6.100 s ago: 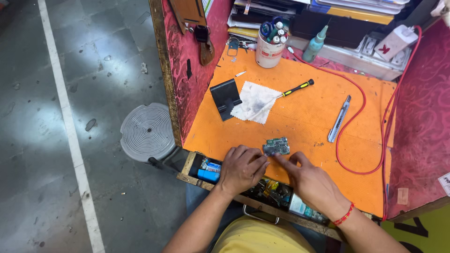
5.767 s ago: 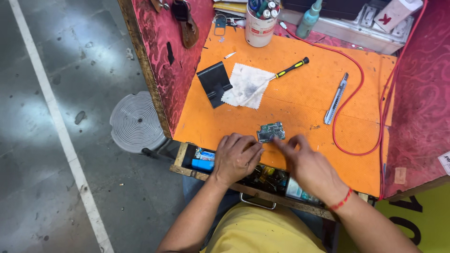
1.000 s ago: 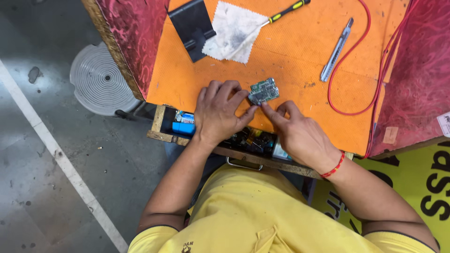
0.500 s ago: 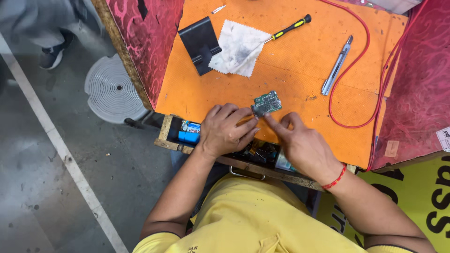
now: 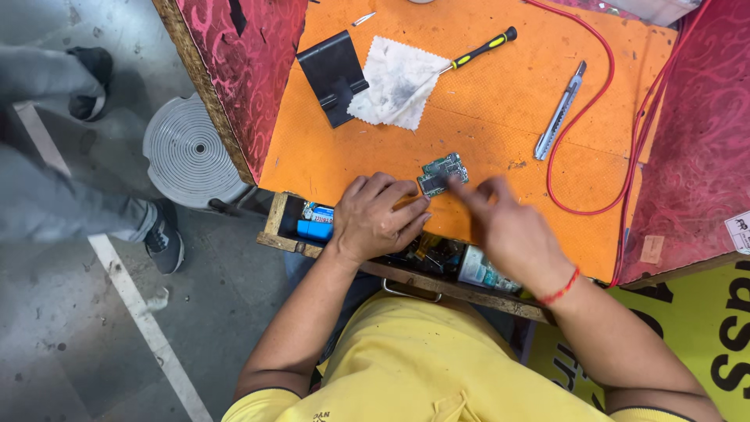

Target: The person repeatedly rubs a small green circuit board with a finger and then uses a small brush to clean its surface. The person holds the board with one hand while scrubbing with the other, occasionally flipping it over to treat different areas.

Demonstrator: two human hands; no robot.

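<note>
A small green circuit board (image 5: pixel 443 173) lies flat on the orange tabletop (image 5: pixel 484 101), close to the near edge and just in front of the seated person in the yellow shirt (image 5: pixel 422 367). The left hand (image 5: pixel 377 217) rests palm down on the tabletop just beside the board, its fingers loosely curled and their tips reaching toward the board's lower left corner; whether they press on it I cannot tell. The right hand (image 5: pixel 512 230) is blurred; one finger stretches out to the board's near edge, and whether it is pinching anything I cannot tell. A red thread band (image 5: pixel 560 288) circles that wrist.

Below the hands an open wooden drawer (image 5: pixel 275 228) shows a blue item (image 5: pixel 316 228) and a jumble of small parts. Farther back on the tabletop lie a white cloth (image 5: pixel 394 80), a black stand (image 5: pixel 336 74) touching the cloth's left side, and a screwdriver with a black and yellow handle (image 5: pixel 478 51) whose shaft rests on the cloth. A grey utility knife (image 5: pixel 558 113) lies to the right, well apart from the board, with a red cable (image 5: pixel 582 117) looping around it. On the floor to the left stands a round grey stool (image 5: pixel 191 152), and another person's legs and dark shoes (image 5: pixel 164 242) are near it.
</note>
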